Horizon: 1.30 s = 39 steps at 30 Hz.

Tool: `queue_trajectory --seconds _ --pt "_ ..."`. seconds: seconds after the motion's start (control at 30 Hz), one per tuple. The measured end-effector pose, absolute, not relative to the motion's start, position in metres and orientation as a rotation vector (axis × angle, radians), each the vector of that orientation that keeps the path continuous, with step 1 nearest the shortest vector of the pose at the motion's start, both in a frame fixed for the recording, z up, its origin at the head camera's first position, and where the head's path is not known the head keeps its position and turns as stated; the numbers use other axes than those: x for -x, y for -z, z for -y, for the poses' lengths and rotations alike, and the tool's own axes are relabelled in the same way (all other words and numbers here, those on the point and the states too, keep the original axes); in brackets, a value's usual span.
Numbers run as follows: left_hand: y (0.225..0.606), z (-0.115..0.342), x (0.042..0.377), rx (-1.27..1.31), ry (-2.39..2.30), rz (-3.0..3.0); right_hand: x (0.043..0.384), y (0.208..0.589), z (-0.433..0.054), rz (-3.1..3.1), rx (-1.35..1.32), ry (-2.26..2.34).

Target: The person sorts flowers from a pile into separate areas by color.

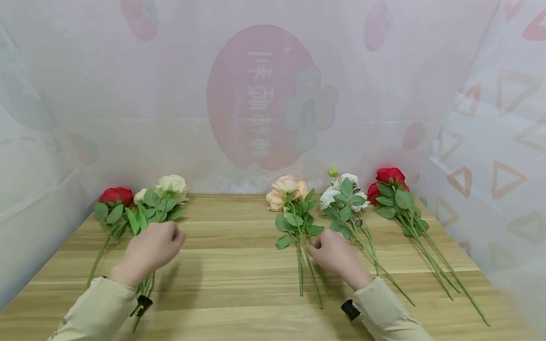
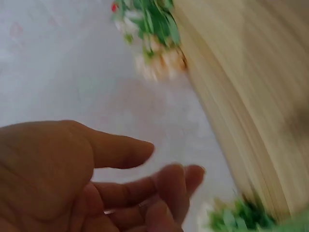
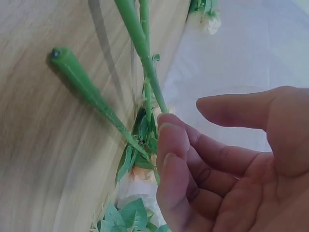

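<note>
Left hand (image 1: 153,246) and right hand (image 1: 336,252) loosely curled, gripping nothing
Left over cream flowers (image 1: 172,186); right beside peach flowers (image 1: 284,192); both bunches on worktop (image 1: 235,257), blooms far, stems (image 1: 315,288) nearer, probably for easy reach

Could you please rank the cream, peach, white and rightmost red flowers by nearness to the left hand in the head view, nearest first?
1. Cream flowers, just beyond the left hand
2. Peach flowers, to its right
3. White flowers, right of those
4. Rightmost red flowers, farthest right
</note>
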State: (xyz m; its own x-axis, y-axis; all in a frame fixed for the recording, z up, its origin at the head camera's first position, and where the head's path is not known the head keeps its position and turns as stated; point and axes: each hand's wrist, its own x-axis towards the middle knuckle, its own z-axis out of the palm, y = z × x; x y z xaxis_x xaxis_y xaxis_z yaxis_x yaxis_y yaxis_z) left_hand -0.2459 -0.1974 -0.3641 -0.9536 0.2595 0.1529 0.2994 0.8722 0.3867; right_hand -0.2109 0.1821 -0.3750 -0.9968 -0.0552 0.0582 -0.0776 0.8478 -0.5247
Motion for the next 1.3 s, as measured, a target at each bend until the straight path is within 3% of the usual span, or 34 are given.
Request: queue_trajectory --seconds 0.3,0.87,1.3 --pt "0.373 0.237 0.268 0.145 0.505 3.219 0.212 0.376 -0.183 2.983 -0.16 -0.851" --pt "0.384 0.242 0.276 0.138 0.463 3.225 0.21 0.372 -0.181 2.973 -0.235 -0.894" --pt "0.367 0.237 0.265 0.138 0.572 3.086 0.209 0.372 -0.182 2.962 -0.24 -0.932"
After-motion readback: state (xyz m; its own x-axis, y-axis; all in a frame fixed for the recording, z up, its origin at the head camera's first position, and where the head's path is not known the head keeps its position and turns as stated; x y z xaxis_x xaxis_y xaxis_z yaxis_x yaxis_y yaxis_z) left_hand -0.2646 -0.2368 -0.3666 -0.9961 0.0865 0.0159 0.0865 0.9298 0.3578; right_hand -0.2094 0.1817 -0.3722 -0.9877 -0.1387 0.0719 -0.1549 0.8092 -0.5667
